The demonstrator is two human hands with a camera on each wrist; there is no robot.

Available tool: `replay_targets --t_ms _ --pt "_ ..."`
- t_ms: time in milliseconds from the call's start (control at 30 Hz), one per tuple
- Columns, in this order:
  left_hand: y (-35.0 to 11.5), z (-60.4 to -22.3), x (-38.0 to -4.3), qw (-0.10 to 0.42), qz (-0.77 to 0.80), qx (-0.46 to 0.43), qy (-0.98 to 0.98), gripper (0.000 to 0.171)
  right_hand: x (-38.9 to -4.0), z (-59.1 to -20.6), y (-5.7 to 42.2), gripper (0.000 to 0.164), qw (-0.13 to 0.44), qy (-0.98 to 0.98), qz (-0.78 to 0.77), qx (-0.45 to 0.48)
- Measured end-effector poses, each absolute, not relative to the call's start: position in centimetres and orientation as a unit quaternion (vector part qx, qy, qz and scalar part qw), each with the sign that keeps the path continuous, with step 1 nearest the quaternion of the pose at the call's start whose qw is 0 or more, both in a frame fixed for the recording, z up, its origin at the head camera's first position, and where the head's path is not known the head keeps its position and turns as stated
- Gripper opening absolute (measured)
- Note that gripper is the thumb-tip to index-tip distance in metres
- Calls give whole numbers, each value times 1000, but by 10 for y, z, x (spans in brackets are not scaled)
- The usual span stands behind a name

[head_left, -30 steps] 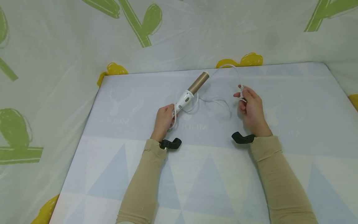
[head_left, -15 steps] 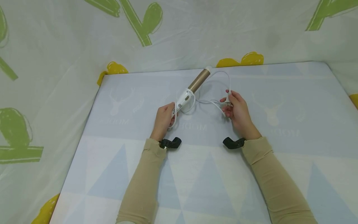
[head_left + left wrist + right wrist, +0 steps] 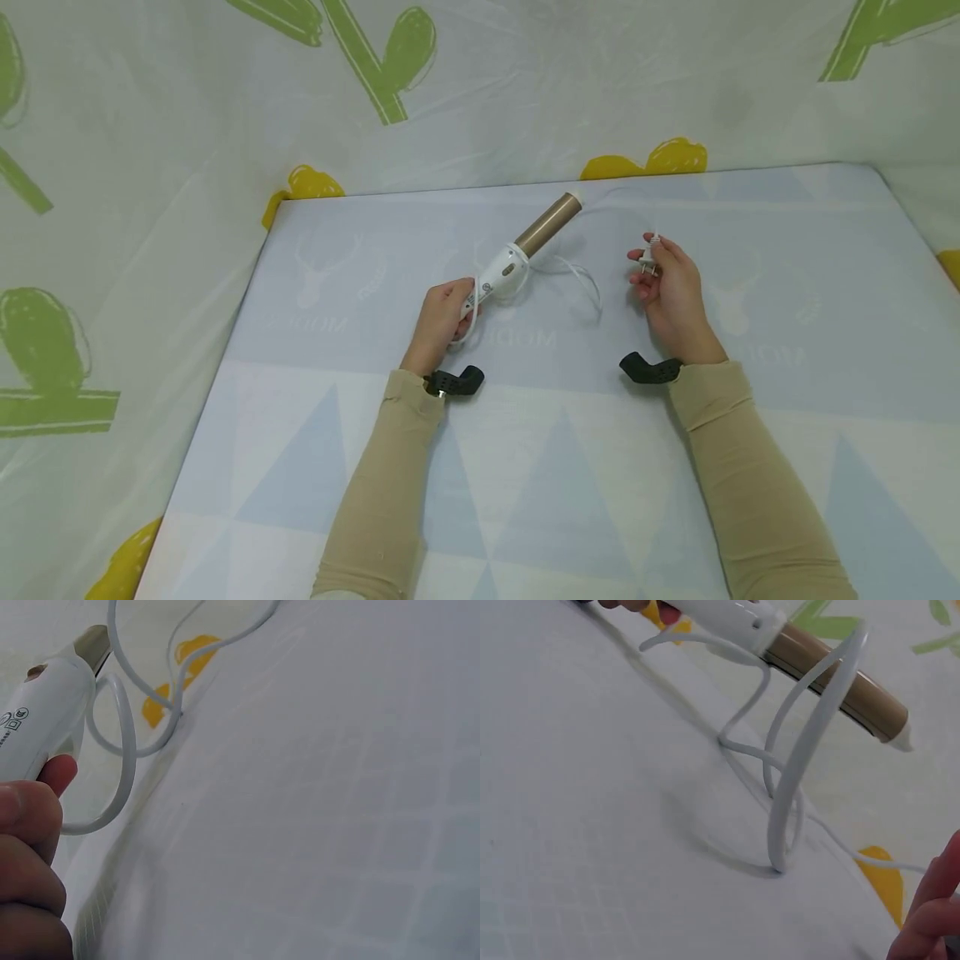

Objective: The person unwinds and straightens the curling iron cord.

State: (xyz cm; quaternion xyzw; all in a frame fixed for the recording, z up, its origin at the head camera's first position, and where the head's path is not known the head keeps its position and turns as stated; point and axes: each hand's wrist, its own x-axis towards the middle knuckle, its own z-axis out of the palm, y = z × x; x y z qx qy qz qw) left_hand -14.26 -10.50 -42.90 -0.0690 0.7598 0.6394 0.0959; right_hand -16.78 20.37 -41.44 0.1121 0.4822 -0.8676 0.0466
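My left hand (image 3: 441, 321) grips the white handle of a curling iron (image 3: 501, 273), whose gold barrel (image 3: 549, 225) points up and to the right. A white power cord (image 3: 810, 750) passes round the handle by my fingers and hangs in loops beside the barrel. Between thumb and fingers, my right hand (image 3: 678, 304) pinches the white two-pin plug (image 3: 648, 256), its prongs pointing down. In the left wrist view the curled fingers (image 3: 30, 877) lie round the handle, and the cord loops beside them. Only some fingertips of the right hand show in the right wrist view.
Beneath both hands spreads a table (image 3: 555, 483) covered in a pale cloth with blue triangles and deer prints. Behind it hangs a light curtain (image 3: 570, 83) with green and yellow plant shapes. A black wrist camera mount (image 3: 456, 381) juts inward from the left cuff.
My right hand moved left with the plug, then back right. The curling iron's barrel first rose slightly, then shifted right and lower. My left hand stayed nearly in place.
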Motion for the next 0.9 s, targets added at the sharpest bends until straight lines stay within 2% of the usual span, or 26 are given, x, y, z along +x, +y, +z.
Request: replay_targets --t_ms 500,700,900 --pt "-108 -428 -141 111 608 -17 786 39 -172 -409 271 9 -53 270 -935 225" --pt "-108 -430 -142 119 589 -8 799 35 -175 -410 271 14 -65 244 -939 235" --pt "-105 -432 -142 128 569 12 812 39 -177 -411 260 14 -62 253 -935 239"
